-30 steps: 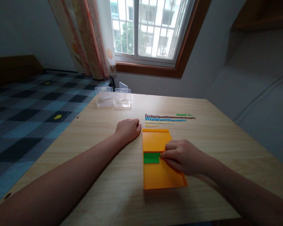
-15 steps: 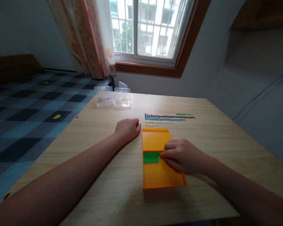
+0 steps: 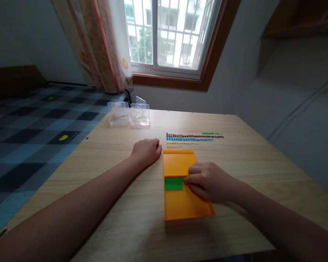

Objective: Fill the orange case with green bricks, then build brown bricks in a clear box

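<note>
Down by the green pieces [image 3: 173,184] in the orange tray [image 3: 179,163], right hand [image 3: 207,181] has bunched fingertips, can't tell if pinching one; left hand [image 3: 146,152] is fisted on the surface [image 3: 120,229], just left.

Left hand [image 3: 146,151] curled, right hand [image 3: 206,182] pinching above the tabletop [image 3: 243,156]!
Here's the left forearm [image 3: 82,203], slanting in past the near-left corner, fingers tucked, knuckles up; and from the right angles the right forearm [image 3: 268,207], palm down, thumb and fingers drawn together, closer to the near edge than its partner.
</note>
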